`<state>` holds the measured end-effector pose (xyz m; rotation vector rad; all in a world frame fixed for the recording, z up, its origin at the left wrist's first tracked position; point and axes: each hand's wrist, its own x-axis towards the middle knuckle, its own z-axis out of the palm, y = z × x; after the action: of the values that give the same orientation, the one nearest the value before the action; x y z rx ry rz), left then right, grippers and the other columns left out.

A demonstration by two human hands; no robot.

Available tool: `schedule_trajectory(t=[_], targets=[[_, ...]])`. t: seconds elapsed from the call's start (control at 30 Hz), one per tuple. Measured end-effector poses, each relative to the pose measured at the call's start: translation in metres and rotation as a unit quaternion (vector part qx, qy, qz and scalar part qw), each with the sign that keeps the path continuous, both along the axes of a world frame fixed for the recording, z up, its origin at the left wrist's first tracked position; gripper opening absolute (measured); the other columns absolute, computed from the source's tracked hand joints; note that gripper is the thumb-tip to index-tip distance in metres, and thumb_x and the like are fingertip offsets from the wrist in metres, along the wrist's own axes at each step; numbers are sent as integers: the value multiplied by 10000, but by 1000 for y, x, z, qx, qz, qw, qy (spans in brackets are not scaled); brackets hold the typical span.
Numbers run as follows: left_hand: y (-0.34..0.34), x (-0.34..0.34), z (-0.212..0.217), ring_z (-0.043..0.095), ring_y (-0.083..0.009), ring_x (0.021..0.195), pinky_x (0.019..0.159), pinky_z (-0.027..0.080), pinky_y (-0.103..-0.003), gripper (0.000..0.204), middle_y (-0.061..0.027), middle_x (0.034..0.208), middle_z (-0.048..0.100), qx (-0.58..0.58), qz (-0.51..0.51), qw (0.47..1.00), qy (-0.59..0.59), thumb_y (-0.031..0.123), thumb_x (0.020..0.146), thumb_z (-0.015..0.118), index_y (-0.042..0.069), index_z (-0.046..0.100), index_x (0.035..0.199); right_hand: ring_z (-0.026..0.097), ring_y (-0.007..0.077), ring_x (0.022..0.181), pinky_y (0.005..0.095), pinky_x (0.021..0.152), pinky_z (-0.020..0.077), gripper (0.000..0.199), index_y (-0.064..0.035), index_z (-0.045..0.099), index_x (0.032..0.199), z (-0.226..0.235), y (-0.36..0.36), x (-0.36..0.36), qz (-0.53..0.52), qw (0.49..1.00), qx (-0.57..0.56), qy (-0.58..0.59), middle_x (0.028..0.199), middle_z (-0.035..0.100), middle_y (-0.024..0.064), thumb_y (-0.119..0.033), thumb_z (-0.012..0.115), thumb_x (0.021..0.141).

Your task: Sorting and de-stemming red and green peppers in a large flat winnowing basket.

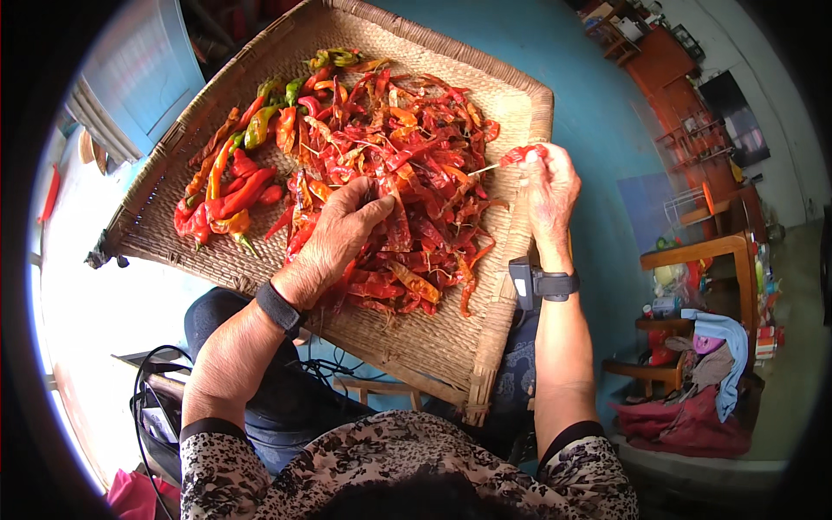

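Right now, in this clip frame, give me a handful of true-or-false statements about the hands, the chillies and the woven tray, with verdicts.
1. The right hand pinches a single red dried chilli at the edge of the flat woven straw tray. True.
2. The left hand hangs clear of the tray. False: it rests on the heap of red dried chillies.
3. Some green and orange chillies lie at the heap's left side. True.
4. Both wrists are bare. False: each wears a dark band, the left wristband and the right wristband.
5. The tray stands on a table. False: it rests on the person's lap.
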<state>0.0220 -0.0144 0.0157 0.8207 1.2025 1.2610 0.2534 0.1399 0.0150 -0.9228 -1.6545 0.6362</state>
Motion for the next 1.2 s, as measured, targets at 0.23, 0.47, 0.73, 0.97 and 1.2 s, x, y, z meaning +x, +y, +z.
schedule_trajectory(t=[0.23,0.47,0.73,0.97,1.2], targets=[[2,-2,-15,507,-51,809,746,435,-206,126,52,892,554,17,4,999,41,180,925,599,81,571,1000,635,132,749,255,631,521,152,-37,550,1002,12,-5,43,106,940,-208,249,899,654,79,-182,551,954],[6,2,-17,497,-58,797,729,427,-223,145,45,864,558,8,1,997,83,216,937,577,80,580,988,653,161,736,271,622,538,164,-27,517,1021,10,-12,37,84,974,-100,183,899,650,112,-181,533,965],[1,-1,-17,520,-52,767,687,448,-208,183,35,867,579,24,-19,997,75,183,930,582,20,578,1013,658,156,714,290,606,558,151,2,532,1013,17,0,63,-87,992,28,81,856,656,105,-139,519,959],[4,2,-15,525,-50,772,688,453,-213,150,27,871,587,47,-29,996,65,151,949,546,22,577,1020,622,374,916,409,743,523,306,-48,582,1142,-1,1,90,-229,876,37,-423,1036,620,201,-41,601,836],[3,-3,-22,522,-50,781,695,438,-215,125,30,888,591,40,-43,995,76,161,948,562,59,576,1017,582,202,754,326,656,495,217,-23,619,994,-3,-34,20,166,901,-8,-402,887,560,82,44,620,787]])
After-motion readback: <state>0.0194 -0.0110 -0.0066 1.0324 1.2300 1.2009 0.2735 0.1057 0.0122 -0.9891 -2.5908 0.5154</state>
